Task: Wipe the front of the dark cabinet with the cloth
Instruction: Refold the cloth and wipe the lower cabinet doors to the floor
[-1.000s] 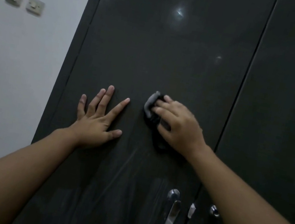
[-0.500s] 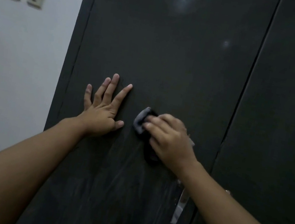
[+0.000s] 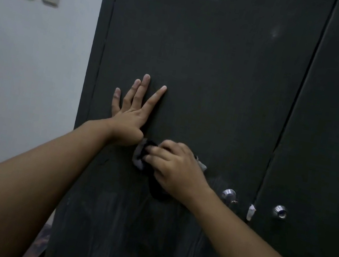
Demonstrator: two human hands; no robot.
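Left hand [image 3: 131,113] lies flat, fingers spread, on the cabinet [image 3: 219,69] door. At its four o'clock the right hand [image 3: 176,170] curls around the cloth [image 3: 138,159], hiding most of it; its wrist partly covers a knob [image 3: 228,194].

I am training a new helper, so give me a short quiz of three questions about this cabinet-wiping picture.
1. True or false: the left hand lies flat, fingers spread, on the dark matte cabinet door.
2. Which hand grips the crumpled grey-and-black cloth? A) left hand B) right hand
3. Fill in: ___ round silver metal knobs show right of the right hand.
Key: 1 true; 2 B; 3 two.
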